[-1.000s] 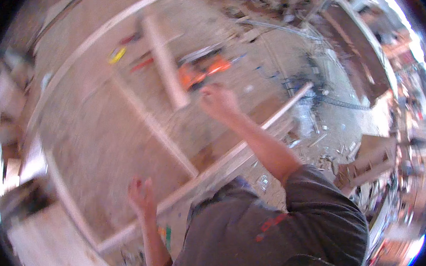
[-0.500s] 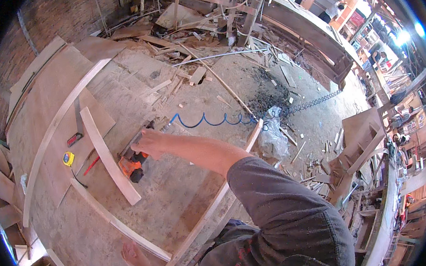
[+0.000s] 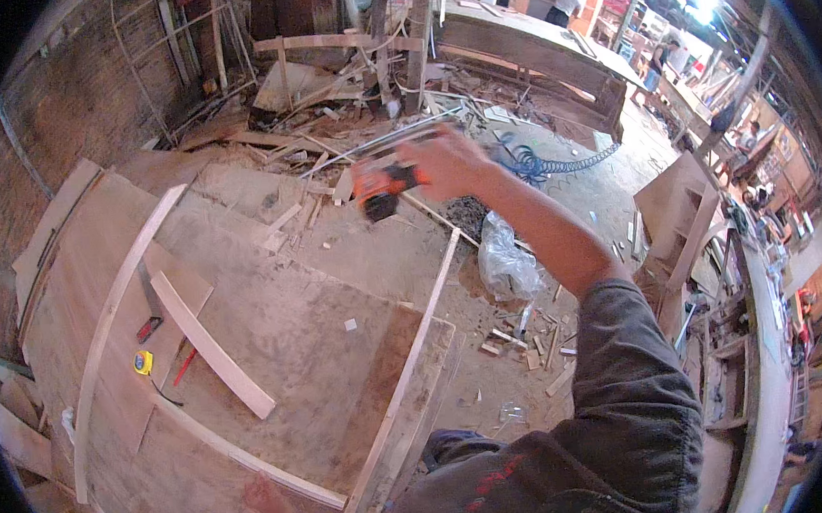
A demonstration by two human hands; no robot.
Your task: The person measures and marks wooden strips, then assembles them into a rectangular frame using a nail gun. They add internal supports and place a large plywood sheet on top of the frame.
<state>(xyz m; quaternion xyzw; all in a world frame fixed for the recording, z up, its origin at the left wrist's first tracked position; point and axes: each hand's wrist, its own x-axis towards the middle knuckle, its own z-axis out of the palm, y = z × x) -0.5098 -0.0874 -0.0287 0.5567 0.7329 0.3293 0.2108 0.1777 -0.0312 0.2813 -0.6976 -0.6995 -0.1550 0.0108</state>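
Note:
My right hand (image 3: 450, 163) grips an orange and black nail gun (image 3: 385, 187), held up off the work surface with the arm stretched forward. A blue coiled air hose (image 3: 528, 161) shows behind it. My left hand (image 3: 264, 503) is low at the near side, beside a long curved wooden strip (image 3: 216, 444); its fingers are too blurred to read. A shorter curved wooden piece (image 3: 209, 342) lies farther in. Left of it are a yellow tape measure (image 3: 143, 362), a red pencil-like stick (image 3: 185, 367) and a dark red and black tool (image 3: 149, 329).
A longer curved strip (image 3: 116, 325) lies along the left. A straight wooden rail (image 3: 405, 381) runs along the right edge of the worktop. Beyond are a clear plastic bag (image 3: 508, 259), wood scraps (image 3: 541, 347) and a wooden bench frame (image 3: 531, 67). Other people work far right.
The nail gun has risen from beside the short curved piece and swung away to the right in my right hand. The blue hose has bunched up. My left hand stays near the strip.

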